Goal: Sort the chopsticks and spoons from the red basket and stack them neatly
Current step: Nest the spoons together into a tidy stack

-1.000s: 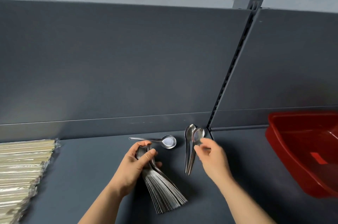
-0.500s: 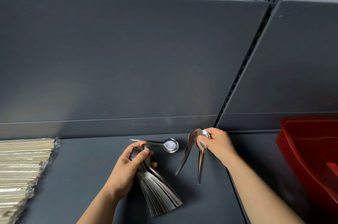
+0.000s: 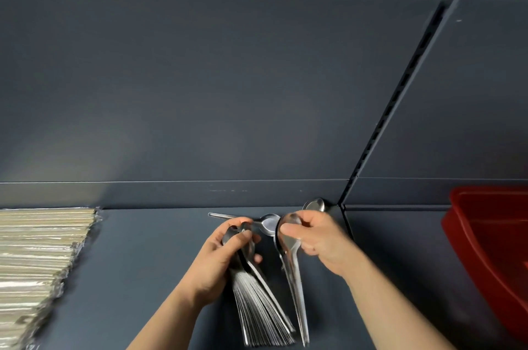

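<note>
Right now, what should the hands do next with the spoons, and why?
Probably the right hand should tuck its spoons onto the stack in the left hand, bowl into bowl. They hang right beside it with handles pointing the same way, and a loose spoon lies on the shelf behind, not yet gathered.

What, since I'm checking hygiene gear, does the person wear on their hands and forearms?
Nothing visible: the left hand and right hand are bare, ungloved, with no rings, watch or wristband showing. The left forearm and right forearm are uncovered to the frame edge; no sleeve shows.
</note>
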The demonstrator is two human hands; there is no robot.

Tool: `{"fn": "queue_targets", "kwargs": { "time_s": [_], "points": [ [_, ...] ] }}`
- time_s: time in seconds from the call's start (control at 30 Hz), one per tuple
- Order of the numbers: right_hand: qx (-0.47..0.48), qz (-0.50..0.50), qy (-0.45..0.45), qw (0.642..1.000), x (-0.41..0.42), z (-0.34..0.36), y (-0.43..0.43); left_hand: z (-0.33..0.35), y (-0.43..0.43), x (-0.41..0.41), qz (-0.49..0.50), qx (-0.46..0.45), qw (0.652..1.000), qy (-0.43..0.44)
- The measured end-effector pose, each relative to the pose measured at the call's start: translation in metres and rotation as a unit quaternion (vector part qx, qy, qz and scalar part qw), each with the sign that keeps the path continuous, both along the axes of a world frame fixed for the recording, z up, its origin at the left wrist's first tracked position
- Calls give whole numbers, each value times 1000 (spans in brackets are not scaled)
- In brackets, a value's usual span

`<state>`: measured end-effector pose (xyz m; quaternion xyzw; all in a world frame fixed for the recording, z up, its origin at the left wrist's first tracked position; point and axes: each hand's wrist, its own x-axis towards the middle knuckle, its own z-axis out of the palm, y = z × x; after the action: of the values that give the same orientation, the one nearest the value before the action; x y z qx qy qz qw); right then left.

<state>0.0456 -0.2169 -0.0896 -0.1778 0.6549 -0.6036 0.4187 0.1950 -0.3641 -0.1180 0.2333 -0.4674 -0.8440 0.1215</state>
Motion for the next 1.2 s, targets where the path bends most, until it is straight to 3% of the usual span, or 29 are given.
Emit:
{"fn": "queue_targets", "kwargs": {
  "time_s": [0.17, 0.53, 0.67, 0.77, 0.87, 1.0, 1.2],
  "points": [
    [-18, 15, -35, 999, 26, -10, -5, 11, 16, -3, -58, -15, 998, 23],
    [-37, -17, -66, 997, 49, -12, 1, 6, 17, 8, -40, -51, 998, -1],
    [-14, 27, 0, 1000, 55, -5, 10, 7, 11, 12, -25, -36, 999, -2],
    [77, 73, 87, 990, 63, -3, 16, 8, 7, 14, -9, 3, 1000, 0],
    [72, 119, 81, 987, 73, -7, 21, 12, 4, 16, -34, 17, 999, 2],
    [76, 105, 128, 983, 77, -5, 24, 17, 4, 20, -70, -13, 997, 13],
    [43, 105, 84, 990, 80, -2, 30, 25, 4, 25, -92, -93, 991, 25]
  ]
}}
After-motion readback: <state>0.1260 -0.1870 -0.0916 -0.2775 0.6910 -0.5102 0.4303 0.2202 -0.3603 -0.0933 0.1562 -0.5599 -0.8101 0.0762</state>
